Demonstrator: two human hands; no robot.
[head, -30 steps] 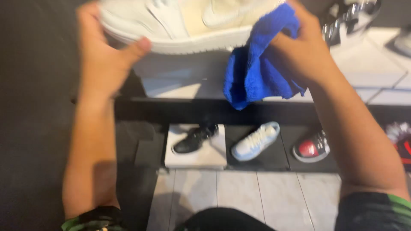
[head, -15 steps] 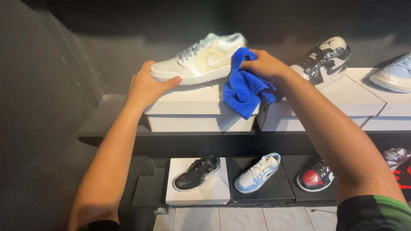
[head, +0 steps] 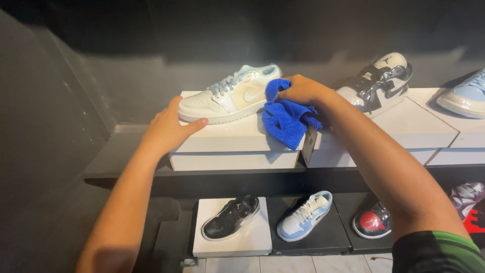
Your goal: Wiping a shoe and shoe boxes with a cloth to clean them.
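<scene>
A white and pale blue sneaker (head: 231, 94) sits on a white shoebox (head: 230, 149) on the upper shelf. My left hand (head: 169, 129) rests on the box top, fingers spread, touching the sneaker's toe. My right hand (head: 302, 90) grips a blue cloth (head: 286, 117) bunched against the sneaker's heel; the cloth hangs over the box's front right corner.
To the right, a grey and white sneaker (head: 376, 83) and a light blue one (head: 464, 96) stand on more white boxes (head: 404, 131). A lower shelf holds a black sneaker (head: 231, 216), a blue and white sneaker (head: 304, 215) and a red-toed sneaker (head: 373, 221). Dark walls close in left and behind.
The sneaker went from held close up to standing on the box. My hands stay at its toe and heel, and the view has pulled back.
</scene>
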